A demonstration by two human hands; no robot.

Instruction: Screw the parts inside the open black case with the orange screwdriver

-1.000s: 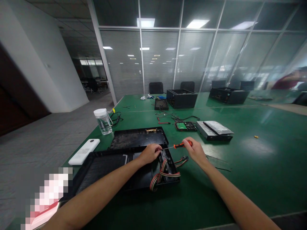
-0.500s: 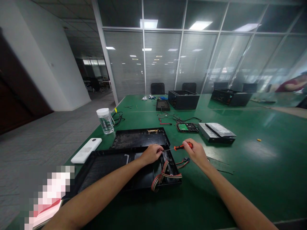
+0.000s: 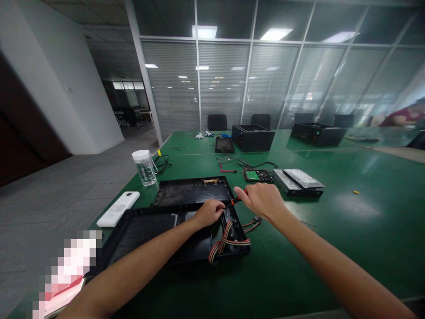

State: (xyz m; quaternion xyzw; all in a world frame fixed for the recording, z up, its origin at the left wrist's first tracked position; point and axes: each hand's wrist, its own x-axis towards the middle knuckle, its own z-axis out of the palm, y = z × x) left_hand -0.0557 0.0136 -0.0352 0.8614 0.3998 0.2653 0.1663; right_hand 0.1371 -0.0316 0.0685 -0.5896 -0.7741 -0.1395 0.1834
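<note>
My right hand (image 3: 264,202) is closed around the handle of a red-and-black screwdriver (image 3: 235,201), most of which is hidden in the fist. The shaft points left and down towards the fingertips of my left hand (image 3: 208,213). Those fingers are pinched together at the upper right of a black open casing (image 3: 146,230); what lies between them is too small to make out. Striped ribbon cables (image 3: 228,243) loop over the casing's right end. Against its far side lies a black panel (image 3: 186,193) with a brass-coloured strip near the top.
A water bottle (image 3: 144,168) and a white device (image 3: 118,209) stand on the left. Beyond my right hand lie a green circuit board (image 3: 253,176) and a stacked drive unit (image 3: 299,183). Black cases (image 3: 253,138) are farther back. A person (image 3: 403,116) is at far right.
My right hand has turned over and shifted left and slightly up, and its knuckles now cover the screwdriver handle. My left hand has stayed in place at the casing.
</note>
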